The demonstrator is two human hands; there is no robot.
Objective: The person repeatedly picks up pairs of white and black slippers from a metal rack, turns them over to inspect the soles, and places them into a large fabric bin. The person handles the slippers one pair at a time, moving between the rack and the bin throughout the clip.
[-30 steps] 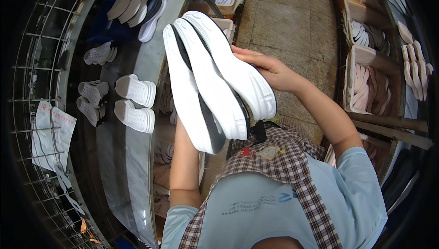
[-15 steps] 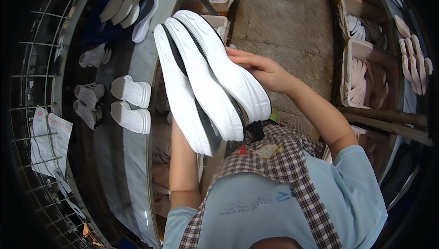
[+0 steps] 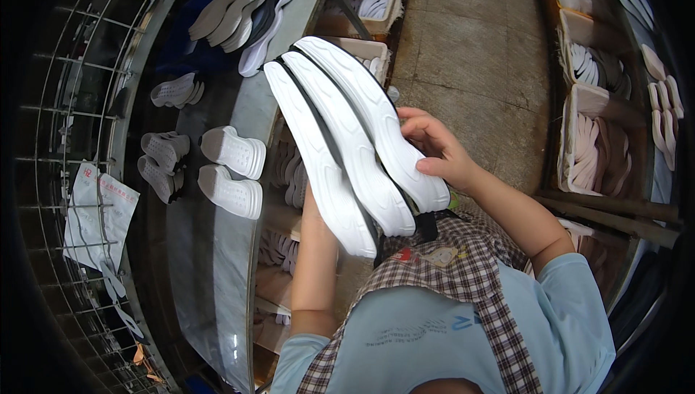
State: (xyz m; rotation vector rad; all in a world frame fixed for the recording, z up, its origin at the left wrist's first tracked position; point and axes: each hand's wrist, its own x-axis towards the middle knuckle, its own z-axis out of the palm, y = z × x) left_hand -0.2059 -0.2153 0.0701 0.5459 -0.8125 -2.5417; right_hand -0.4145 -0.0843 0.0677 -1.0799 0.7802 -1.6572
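Three white shoe soles point(image 3: 355, 141) with dark inner edges lie overlapped side by side in front of my body, slanting down to the right. My right hand point(image 3: 438, 148) grips the rightmost sole at its edge, thumb on the white sidewall and fingers curled at the far side. My left forearm point(image 3: 316, 264) rises behind the leftmost sole; the left hand itself is hidden by the soles, so its fingers do not show.
On the grey bench at left sit white perforated soles point(image 3: 232, 155) and a pile of beige and dark soles point(image 3: 235, 14). Fabric-lined bins point(image 3: 579, 141) of soles line both sides of the aisle floor point(image 3: 470, 47). A wire grid point(image 3: 54, 133) with a paper sheet point(image 3: 98, 217) stands far left.
The view has shifted, so the bench and bins appear farther right and lower. My right thumb has come over onto the rightmost sole's sidewall, where before the fingers lay along its edge.
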